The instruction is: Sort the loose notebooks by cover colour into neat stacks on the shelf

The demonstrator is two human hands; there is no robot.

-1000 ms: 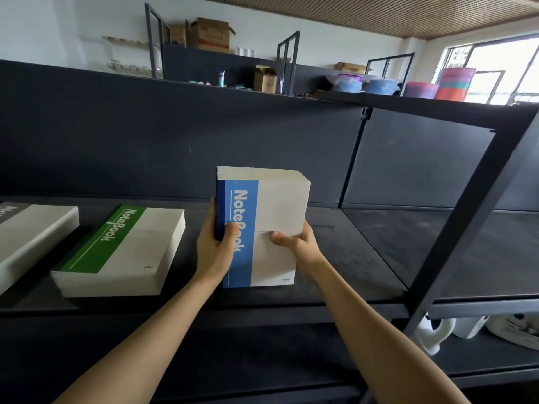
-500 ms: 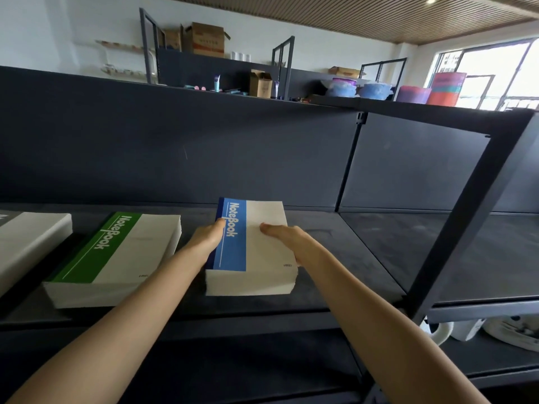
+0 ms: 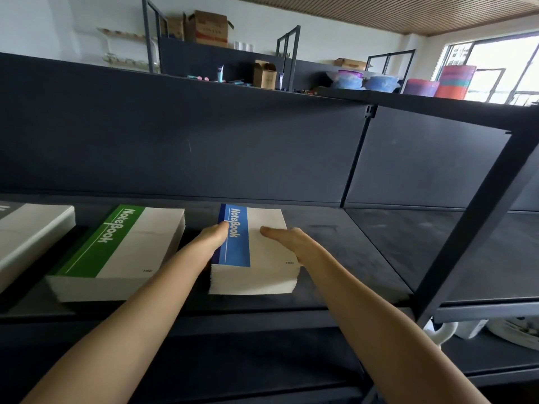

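Hands: left hand (image 3: 214, 240) flat against spine side of blue notebook stack (image 3: 264, 256); right hand (image 3: 291, 239) spread flat on its cover.
Placement: lies on shelf (image 3: 335, 258).
Neighbour: green notebook stack (image 3: 122, 249) just left, apart.

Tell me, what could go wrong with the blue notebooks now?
1. The right hand lies flat on top of the blue stack. If it drags back, the top notebooks might slide askew.
2. The left hand sits in the narrow gap beside the green stack, so pulling it out could nudge that pile.
3. The blue stack's front edges look slightly uneven, so it may need squaring up.
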